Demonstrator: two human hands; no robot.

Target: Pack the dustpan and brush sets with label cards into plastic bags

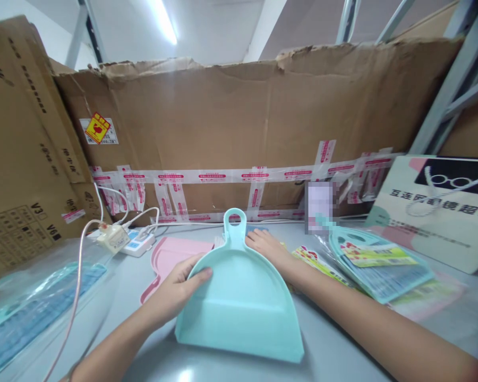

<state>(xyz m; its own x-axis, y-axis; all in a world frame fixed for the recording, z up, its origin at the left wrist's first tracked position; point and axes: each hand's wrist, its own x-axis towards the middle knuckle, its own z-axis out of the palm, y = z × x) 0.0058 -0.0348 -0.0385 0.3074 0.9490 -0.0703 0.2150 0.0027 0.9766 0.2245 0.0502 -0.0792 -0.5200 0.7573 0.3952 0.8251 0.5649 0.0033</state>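
A mint-green plastic dustpan [242, 302] lies on the grey table in front of me, its looped handle pointing away. My left hand [177, 289] grips its left rim, thumb on top of the pan. My right hand [266, 246] rests at the pan's upper right edge near the handle, fingers curled over something behind the pan that I cannot make out. A pink dustpan [171, 254] lies flat behind the left hand.
Packaged dustpan sets in clear bags [376, 265] lie to the right, more bags [27, 302] at the left. A power strip with cables [133, 241] sits at the back left. Taped cardboard walls [239, 138] enclose the table; a printed paper bag [442, 212] leans at right.
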